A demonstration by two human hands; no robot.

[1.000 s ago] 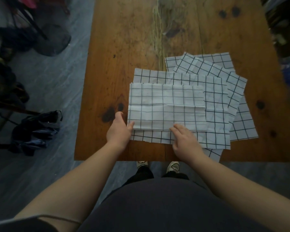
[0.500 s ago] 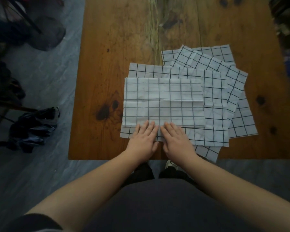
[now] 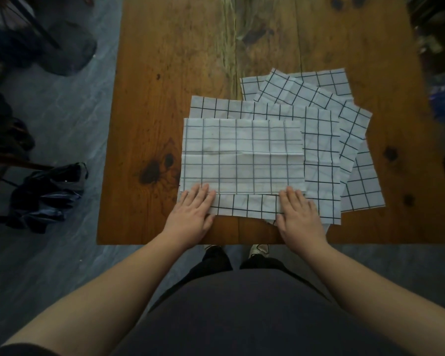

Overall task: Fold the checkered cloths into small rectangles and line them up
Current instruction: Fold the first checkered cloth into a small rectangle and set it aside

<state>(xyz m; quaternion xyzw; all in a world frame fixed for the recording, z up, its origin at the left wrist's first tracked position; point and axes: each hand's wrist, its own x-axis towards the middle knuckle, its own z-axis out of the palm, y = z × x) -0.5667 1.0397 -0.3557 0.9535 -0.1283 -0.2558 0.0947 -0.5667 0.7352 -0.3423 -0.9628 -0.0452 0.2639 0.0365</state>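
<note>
White folded cloth (image 3: pixel 242 155) runs sideways ahead of the left hand (image 3: pixel 190 213), pressed flat on one near corner, and the right hand (image 3: pixel 299 217), flat on the other, neither gripping.

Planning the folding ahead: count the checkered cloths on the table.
4 at least: a folded cloth on top, nearest; a flat cloth under it; a tilted cloth behind; a back cloth farthest right. A corner at the near edge may be a fifth.

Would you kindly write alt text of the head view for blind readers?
Left hand and right hand press flat on the near edge of a folded white checkered cloth atop a fanned pile of cloths on a brown wooden table.
</note>
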